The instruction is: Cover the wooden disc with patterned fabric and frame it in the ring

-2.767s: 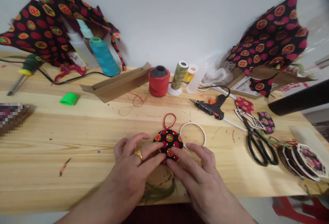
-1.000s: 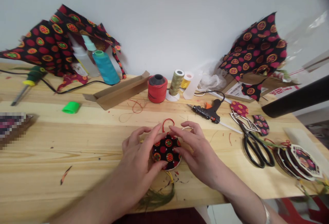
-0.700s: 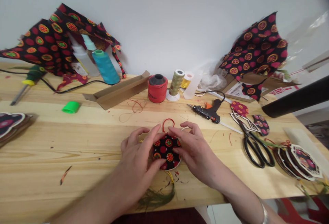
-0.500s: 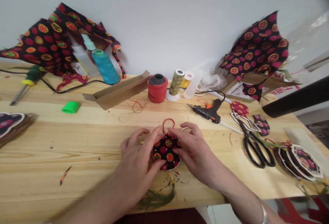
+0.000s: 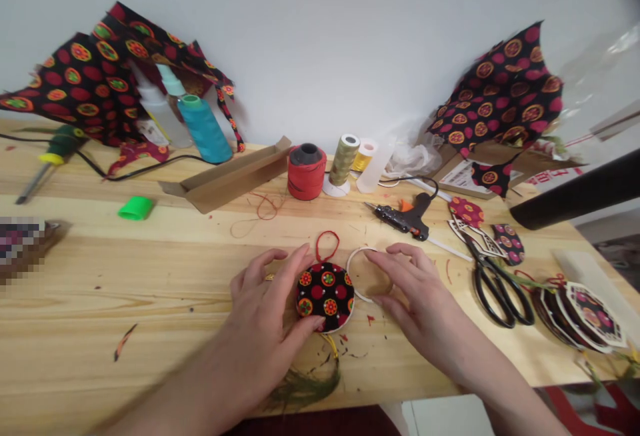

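A round pendant [image 5: 325, 297] covered in black patterned fabric lies on the table, with a red cord loop [image 5: 327, 247] at its top and a green tassel [image 5: 313, 386] on yellow cord below. My left hand [image 5: 273, 303] curls around its left side, thumb on the lower edge and forefinger near the upper edge. To the right, my right hand [image 5: 415, 289] pinches a thin white ring [image 5: 361, 299] between thumb and fingers. The ring stands just beside the pendant, and bare wood shows through its middle.
A black glue gun [image 5: 403, 216] and black-handled scissors [image 5: 500, 289] lie right. Finished-looking pendants [image 5: 595, 316] are stacked at far right. Behind stand a red thread spool [image 5: 307, 173], a cardboard tray [image 5: 235, 179] and a teal cone [image 5: 205, 129]. A screwdriver [image 5: 50, 159] lies left.
My right hand has moved right, off the pendant, and the white ring now shows in its fingers. The pendant and my left hand have hardly moved.
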Demonstrator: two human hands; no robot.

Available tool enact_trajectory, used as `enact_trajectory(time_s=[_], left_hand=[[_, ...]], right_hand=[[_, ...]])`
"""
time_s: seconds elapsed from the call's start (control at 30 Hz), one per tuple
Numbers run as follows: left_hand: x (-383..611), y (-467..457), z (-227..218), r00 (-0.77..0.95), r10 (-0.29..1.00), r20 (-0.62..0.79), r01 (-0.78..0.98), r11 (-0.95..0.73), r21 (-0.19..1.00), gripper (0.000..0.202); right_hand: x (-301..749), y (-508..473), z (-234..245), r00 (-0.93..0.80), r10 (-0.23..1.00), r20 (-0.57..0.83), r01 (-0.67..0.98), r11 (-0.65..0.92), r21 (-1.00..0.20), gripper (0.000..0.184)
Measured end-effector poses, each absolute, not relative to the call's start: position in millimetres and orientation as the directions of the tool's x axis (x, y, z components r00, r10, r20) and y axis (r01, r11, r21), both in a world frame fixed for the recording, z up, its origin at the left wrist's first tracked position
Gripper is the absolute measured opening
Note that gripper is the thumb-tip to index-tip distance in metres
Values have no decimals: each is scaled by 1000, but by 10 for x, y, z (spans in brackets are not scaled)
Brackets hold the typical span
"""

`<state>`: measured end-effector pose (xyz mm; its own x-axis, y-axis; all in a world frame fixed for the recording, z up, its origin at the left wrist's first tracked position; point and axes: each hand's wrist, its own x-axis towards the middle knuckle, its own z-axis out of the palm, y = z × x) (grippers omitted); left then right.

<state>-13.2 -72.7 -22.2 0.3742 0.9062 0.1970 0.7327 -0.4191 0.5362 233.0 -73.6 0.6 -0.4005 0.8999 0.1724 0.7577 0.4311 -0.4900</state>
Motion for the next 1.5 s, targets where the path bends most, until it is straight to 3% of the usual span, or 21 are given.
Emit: enact_trajectory(time_s=[0.27,0.6,0.7,0.8,1.03,1.2,1.5], left_hand=[[-152,-766,-262,378,921,97,762,-369,532,97],[-127,-758,-276,391,913,117,761,-392,517,93],[-116,-750,-292,389,911,140,766,-404,500,90],[-112,-744,-296,395,906,153,766,-416,491,89],[-141,-735,-205,410,903,127,753,-414,512,92],[-120,-768,-199,378,896,233,725,-443,528,77],[-47,-770,-235,401,885,238,726,-465,507,64]], right_hand=[[2403,-842,-80,-404,894,195,794,448,-410,41],[2535,-793,-163,-374,879,294,842,455,-289,34],[2470,-813,-140,-330,887,322,835,434,-339,34],[2327,-845,-119,-308,892,332,761,440,-477,37],[2070,-816,-94,-328,906,268,593,418,-688,49],[2007,-729,-97,-348,895,280,556,437,-707,51],[1977,-671,-132,-374,887,269,573,449,-686,51]])
